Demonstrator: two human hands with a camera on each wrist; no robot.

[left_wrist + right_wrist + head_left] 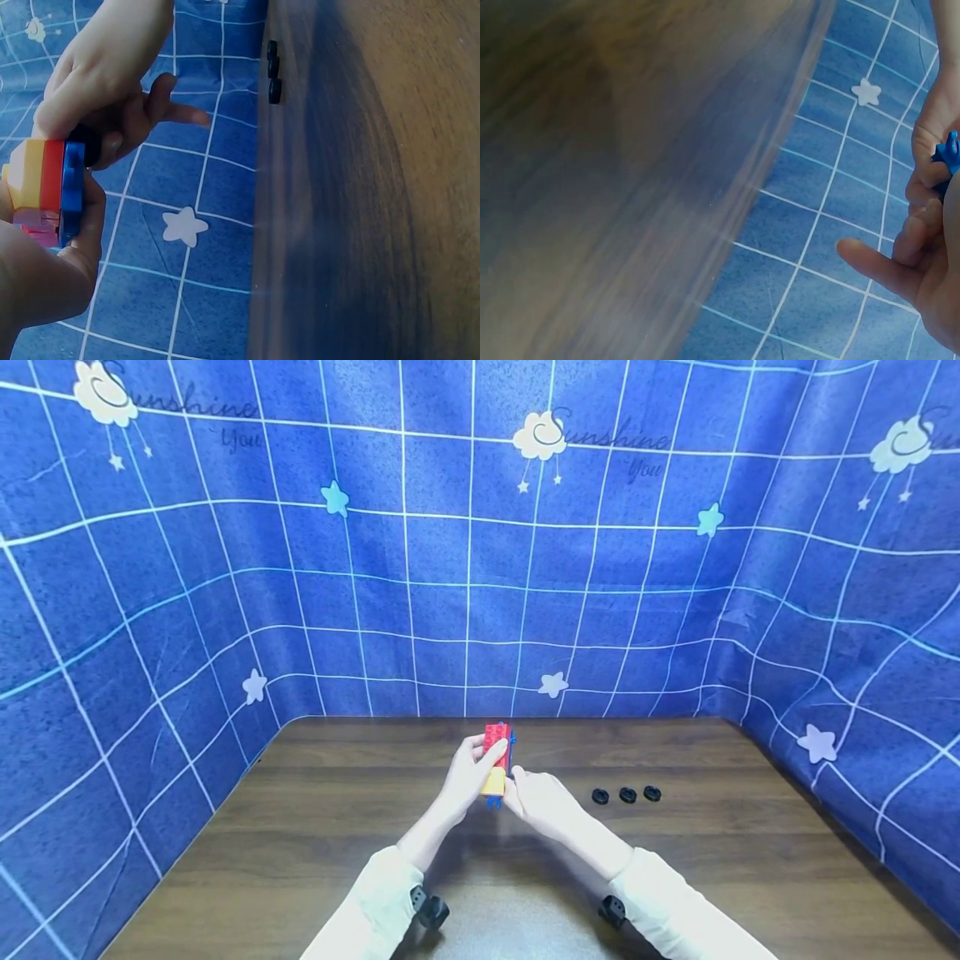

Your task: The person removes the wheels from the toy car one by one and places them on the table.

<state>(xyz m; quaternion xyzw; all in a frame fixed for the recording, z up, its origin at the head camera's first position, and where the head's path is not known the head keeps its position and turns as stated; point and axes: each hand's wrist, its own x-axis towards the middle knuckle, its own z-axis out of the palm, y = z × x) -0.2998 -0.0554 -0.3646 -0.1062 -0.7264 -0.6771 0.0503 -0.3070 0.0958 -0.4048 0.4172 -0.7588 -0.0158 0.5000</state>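
My left hand (467, 774) grips a toy car of building blocks (493, 781) above the table, thumb across its top. The car has red and yellow blocks on a blue base (72, 191). In the left wrist view, the fingers of my right hand (546, 799) pinch a black wheel (91, 144) against the side of that base; whether it sits on an axle is hidden. One right-hand finger sticks out straight. The right wrist view shows only a blue end of the car (951, 152) between the hands.
Three black wheels (627, 795) lie in a row on the wooden table (300, 860), right of my right hand. Behind the table hangs a blue curtain (435, 610) with white grid lines and stars. A dark wrist camera (432, 912) sits at each cuff.
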